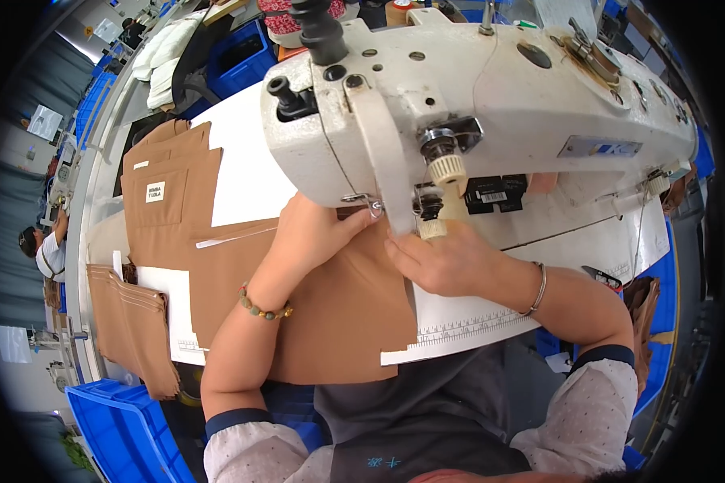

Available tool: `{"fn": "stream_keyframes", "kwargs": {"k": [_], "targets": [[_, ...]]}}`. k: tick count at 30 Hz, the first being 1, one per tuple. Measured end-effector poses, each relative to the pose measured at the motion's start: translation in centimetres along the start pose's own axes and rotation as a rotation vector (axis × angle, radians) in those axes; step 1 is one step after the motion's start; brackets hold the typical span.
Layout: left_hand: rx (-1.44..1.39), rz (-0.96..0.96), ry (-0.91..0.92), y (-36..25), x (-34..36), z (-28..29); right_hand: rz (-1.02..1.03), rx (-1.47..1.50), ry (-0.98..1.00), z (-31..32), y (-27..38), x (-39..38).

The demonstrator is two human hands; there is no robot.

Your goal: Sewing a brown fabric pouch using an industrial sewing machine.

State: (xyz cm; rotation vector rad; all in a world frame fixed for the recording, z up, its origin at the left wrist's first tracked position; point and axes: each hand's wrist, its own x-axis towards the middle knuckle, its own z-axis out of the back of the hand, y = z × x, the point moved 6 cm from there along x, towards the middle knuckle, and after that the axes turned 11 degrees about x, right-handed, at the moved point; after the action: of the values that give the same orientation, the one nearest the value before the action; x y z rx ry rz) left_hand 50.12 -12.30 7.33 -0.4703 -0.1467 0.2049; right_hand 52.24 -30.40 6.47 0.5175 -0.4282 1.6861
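A large brown fabric piece (338,322) lies under the head of a white sewing machine (475,88) and hangs over the table's front edge. My left hand (310,229) is at the left of the presser foot area, its thumb reaching toward the needle and gripping the fabric; the machine head hides some of its fingers. Right of the needle, my right hand (439,256) pinches the fabric's edge with its fingers drawn together. The fabric's spot under the needle is mostly hidden by the machine and my hands.
More brown pieces lie to the left, one with a pocket (165,197) and a white label. Folded brown fabric (133,322) hangs at the left table edge. Blue bins (129,431) stand lower left and at the back. A printed ruler (475,326) runs along the front edge. Another person (52,253) sits far left.
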Motion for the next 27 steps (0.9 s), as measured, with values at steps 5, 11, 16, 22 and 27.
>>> {"fn": "stream_keyframes", "kwargs": {"k": [5,11,16,22,27], "targets": [[-0.096,0.176,0.166,-0.4,-0.5,1.1,0.154,0.053,-0.124,0.6,2.3,-0.6],[-0.063,-0.004,0.015,1.3,-0.6,1.1,0.190,0.083,-0.106,0.7,2.7,-0.6],[0.009,-0.019,0.056,1.8,-0.8,0.3,0.188,0.121,-0.070,0.7,2.6,-0.8],[0.392,-0.236,-0.164,-1.2,-2.0,1.4,0.145,0.097,-0.022,0.5,2.4,-0.9],[0.481,-0.433,-0.154,-5.1,-5.1,0.5,0.113,0.175,-0.011,0.1,2.3,-0.9]]}}
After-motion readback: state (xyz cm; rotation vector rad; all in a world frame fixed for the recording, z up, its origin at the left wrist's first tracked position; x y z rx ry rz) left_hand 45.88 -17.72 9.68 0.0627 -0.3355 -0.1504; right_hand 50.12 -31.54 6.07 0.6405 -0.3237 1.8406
